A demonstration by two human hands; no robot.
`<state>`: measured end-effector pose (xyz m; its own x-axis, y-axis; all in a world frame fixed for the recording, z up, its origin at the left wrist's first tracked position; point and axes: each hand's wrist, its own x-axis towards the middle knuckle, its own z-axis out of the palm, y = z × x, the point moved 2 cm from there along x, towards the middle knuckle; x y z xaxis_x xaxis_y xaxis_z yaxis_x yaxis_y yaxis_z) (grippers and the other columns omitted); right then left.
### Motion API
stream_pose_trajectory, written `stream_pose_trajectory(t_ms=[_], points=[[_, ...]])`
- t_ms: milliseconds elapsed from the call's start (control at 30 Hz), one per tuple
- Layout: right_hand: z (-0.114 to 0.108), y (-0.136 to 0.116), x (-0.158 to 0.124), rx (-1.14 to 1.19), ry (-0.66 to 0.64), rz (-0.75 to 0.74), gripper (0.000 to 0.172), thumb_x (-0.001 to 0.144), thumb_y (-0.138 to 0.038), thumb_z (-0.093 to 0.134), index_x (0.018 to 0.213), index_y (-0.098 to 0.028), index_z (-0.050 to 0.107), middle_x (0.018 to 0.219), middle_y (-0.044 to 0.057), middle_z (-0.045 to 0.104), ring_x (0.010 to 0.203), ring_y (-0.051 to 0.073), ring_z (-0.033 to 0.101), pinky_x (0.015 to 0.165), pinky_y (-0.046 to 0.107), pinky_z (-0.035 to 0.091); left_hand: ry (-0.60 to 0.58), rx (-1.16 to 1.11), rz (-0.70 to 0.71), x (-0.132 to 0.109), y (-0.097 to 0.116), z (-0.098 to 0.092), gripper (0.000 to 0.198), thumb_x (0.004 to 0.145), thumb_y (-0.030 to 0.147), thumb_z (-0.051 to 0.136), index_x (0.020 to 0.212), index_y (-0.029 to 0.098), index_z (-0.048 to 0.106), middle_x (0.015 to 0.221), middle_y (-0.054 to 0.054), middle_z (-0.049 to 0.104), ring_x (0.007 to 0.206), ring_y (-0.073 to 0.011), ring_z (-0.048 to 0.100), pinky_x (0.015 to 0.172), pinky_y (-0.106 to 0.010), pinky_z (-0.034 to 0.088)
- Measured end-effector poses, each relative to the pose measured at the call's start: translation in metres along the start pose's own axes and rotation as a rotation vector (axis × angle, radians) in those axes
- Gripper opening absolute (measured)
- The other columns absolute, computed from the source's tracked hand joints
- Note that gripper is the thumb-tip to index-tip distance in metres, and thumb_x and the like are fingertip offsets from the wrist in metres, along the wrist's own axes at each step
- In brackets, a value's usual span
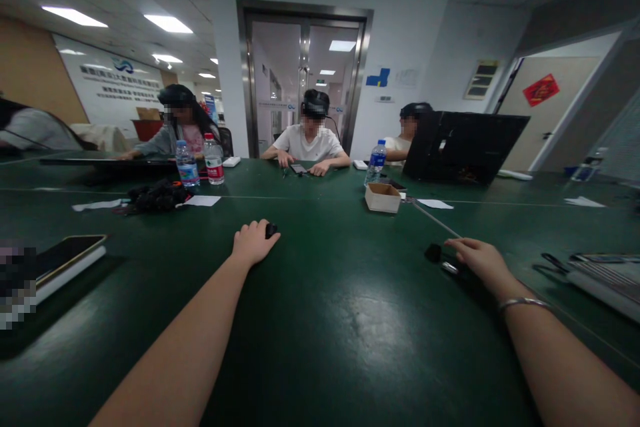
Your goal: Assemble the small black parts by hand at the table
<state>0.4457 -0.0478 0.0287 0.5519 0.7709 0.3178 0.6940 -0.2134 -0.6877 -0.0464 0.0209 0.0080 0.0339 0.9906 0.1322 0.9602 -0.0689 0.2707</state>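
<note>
My left hand (253,243) rests on the green table, left of the middle, with its fingers curled over a small black object (271,230). Only one rounded end of that object shows, so I cannot tell its kind. Farther right, my right hand (480,261) is low over the table, palm down, fingers stretched to the left. Close to its fingertips lies a small black piece (433,253). A shiny silver piece (449,268) with a dark part sits just below the fingers, partly hidden by the hand. I cannot make out whether the two pieces are joined.
An open cardboard box (383,199) stands ahead, near a water bottle (375,163). Two bottles (187,165) and a black bundle (157,197) are at the left. A phone (67,257) lies at the near left. A black monitor (465,147) stands at the right. Several people sit opposite.
</note>
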Motion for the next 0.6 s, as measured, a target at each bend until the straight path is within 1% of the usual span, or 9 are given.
stream_pose_trajectory(t_ms=[67,133,267,333,367,400,467,533,600], points=[[-0.005,-0.003,0.0,-0.021,-0.019,0.091,0.026,0.064,-0.04,0.058,0.071,-0.018,0.071,0.055,0.005,0.061,0.054,0.021,0.056,0.054,0.033,0.039,0.005,-0.003,0.002,0.0,0.001,-0.001,0.06,0.08,0.062,0.032,0.118,0.019,0.05,0.118,-0.017,0.056,0.108,-0.0333,0.051,0.087,-0.045,0.039],[-0.011,-0.009,-0.001,-0.029,0.06,0.112,0.023,0.066,-0.038,0.057,0.071,-0.019,0.069,0.065,0.007,0.064,0.06,0.022,0.055,0.056,0.034,0.038,0.004,-0.016,0.006,-0.001,0.003,-0.003,0.06,0.081,0.062,0.032,0.117,0.018,0.05,0.117,-0.018,0.057,0.107,-0.0335,0.052,0.086,-0.045,0.039],[-0.012,-0.043,-0.016,0.051,0.281,-0.051,0.024,0.072,-0.034,0.051,0.077,-0.017,0.068,0.068,0.007,0.063,0.061,0.019,0.052,0.057,0.031,0.036,-0.014,-0.087,0.052,-0.004,0.009,-0.006,0.059,0.08,0.063,0.033,0.11,0.016,0.054,0.108,-0.017,0.062,0.097,-0.0311,0.057,0.08,-0.04,0.041],[0.001,-0.072,-0.031,0.103,0.279,-0.18,0.026,0.075,-0.036,0.05,0.081,-0.017,0.067,0.063,0.004,0.06,0.057,0.016,0.049,0.056,0.03,0.034,-0.025,-0.156,0.103,-0.005,0.013,-0.005,0.058,0.078,0.066,0.035,0.105,0.018,0.056,0.101,-0.015,0.064,0.09,-0.0288,0.059,0.073,-0.035,0.041],[0.013,-0.088,-0.04,0.143,0.211,-0.26,0.027,0.076,-0.037,0.049,0.081,-0.017,0.067,0.061,0.003,0.058,0.055,0.015,0.047,0.054,0.029,0.033,-0.027,-0.195,0.129,-0.006,0.016,-0.003,0.058,0.076,0.067,0.038,0.103,0.019,0.057,0.098,-0.013,0.065,0.086,-0.0277,0.06,0.07,-0.033,0.04],[0.029,-0.104,-0.05,0.183,0.07,-0.354,0.026,0.077,-0.037,0.05,0.081,-0.017,0.066,0.061,0.002,0.058,0.055,0.015,0.047,0.054,0.028,0.033,-0.027,-0.236,0.152,-0.005,0.019,-0.001,0.058,0.074,0.069,0.041,0.101,0.021,0.058,0.095,-0.012,0.066,0.083,-0.0268,0.06,0.067,-0.032,0.039],[0.068,-0.136,-0.072,0.261,-0.287,-0.502,0.021,0.076,-0.033,0.055,0.08,-0.017,0.067,0.064,0.002,0.059,0.058,0.014,0.049,0.055,0.027,0.035,-0.024,-0.333,0.168,-0.003,0.028,0.005,0.058,0.067,0.071,0.049,0.095,0.022,0.061,0.087,-0.009,0.066,0.077,-0.0252,0.059,0.063,-0.03,0.037],[0.108,-0.159,-0.092,0.341,-0.593,-0.43,0.015,0.071,-0.024,0.06,0.082,-0.018,0.068,0.059,0.0,0.057,0.056,0.014,0.049,0.053,0.027,0.035,-0.014,-0.493,0.141,0.003,0.04,0.011,0.055,0.063,0.071,0.055,0.087,0.021,0.062,0.078,-0.007,0.064,0.071,-0.0229,0.057,0.061,-0.028,0.035],[0.141,-0.178,-0.107,0.37,-0.662,-0.397,0.016,0.066,-0.019,0.063,0.082,-0.019,0.067,0.056,-0.002,0.056,0.052,0.014,0.05,0.051,0.028,0.037,-0.002,-0.758,0.076,0.01,0.055,0.016,0.051,0.066,0.068,0.053,0.078,0.019,0.062,0.067,-0.004,0.059,0.064,-0.0194,0.054,0.059,-0.028,0.034]])
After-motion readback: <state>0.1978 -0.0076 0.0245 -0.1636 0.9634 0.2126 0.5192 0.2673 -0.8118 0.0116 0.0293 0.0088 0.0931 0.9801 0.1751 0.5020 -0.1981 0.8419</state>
